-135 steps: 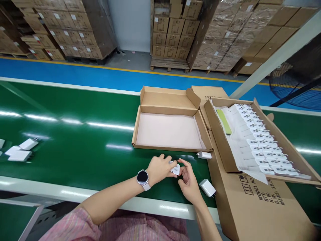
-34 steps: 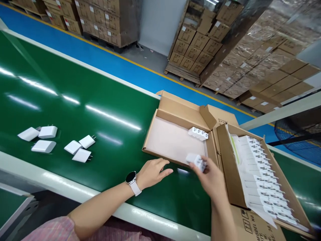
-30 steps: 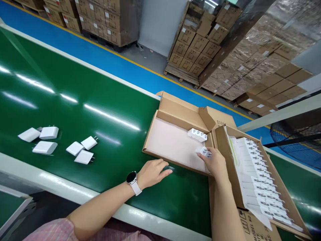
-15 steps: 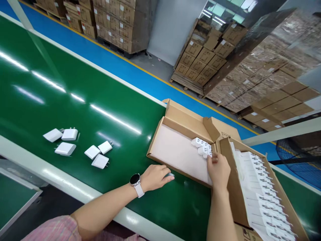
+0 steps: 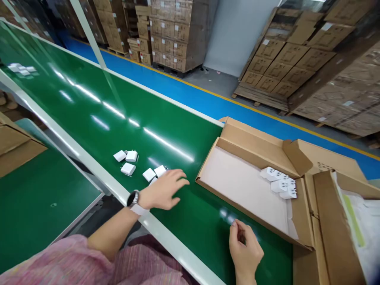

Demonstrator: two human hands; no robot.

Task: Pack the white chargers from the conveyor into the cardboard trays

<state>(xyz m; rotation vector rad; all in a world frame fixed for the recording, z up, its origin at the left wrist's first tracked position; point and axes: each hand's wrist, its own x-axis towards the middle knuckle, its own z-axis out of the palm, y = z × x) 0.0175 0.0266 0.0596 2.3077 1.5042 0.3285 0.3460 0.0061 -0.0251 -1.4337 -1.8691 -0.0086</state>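
Note:
My left hand (image 5: 162, 190), with a watch on the wrist, is over the green conveyor belt with its fingers apart. It partly covers a group of white plug chargers; one charger (image 5: 160, 170) shows just behind the knuckles. Left of them lies another group of three, including a white charger (image 5: 128, 169). Closer to me than the open cardboard box (image 5: 252, 215), my right hand (image 5: 246, 247) is pinched, thumb against fingers; anything between the fingertips is too small to make out. Several white chargers (image 5: 279, 186) stand together, prongs up, at the right end of the box's pale liner.
A second carton (image 5: 335, 221) holding white packing stands against the box on the right. More white chargers (image 5: 21, 69) lie far up the belt (image 5: 184, 130). A metal rail (image 5: 109, 186) edges the near side. Stacked cartons (image 5: 175, 35) stand beyond the blue floor.
My right hand has left the chargers in the box and moved toward me, over the belt. My left hand has gone left to the loose chargers. The view has turned left.

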